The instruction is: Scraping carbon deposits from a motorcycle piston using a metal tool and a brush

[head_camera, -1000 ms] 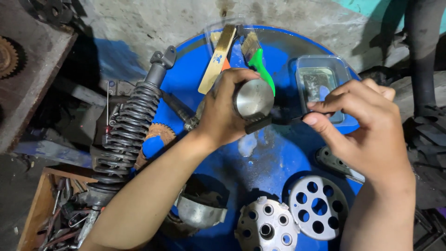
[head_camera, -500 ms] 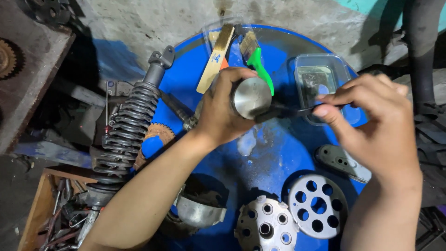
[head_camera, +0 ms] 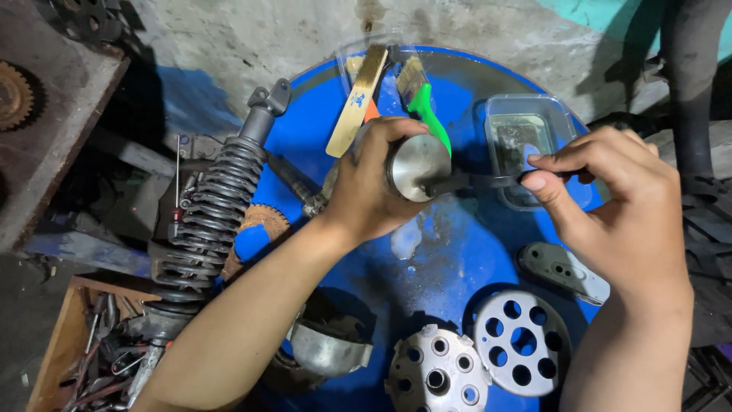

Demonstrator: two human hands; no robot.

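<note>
While the left hand gripped a metal cylinder above the blue drum top, the right hand pinched a dark tool against its face. Brushes, a clear tub and perforated discs crowded the rim, leaving the centre open.

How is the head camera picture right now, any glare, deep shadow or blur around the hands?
Head view: sharp around both hands; soft glare on the metal cylinder in the left hand; the right hand casts shadow on the blue drum top; the wooden box of tools at lower left and the right edge sit in deep shadow.
</note>
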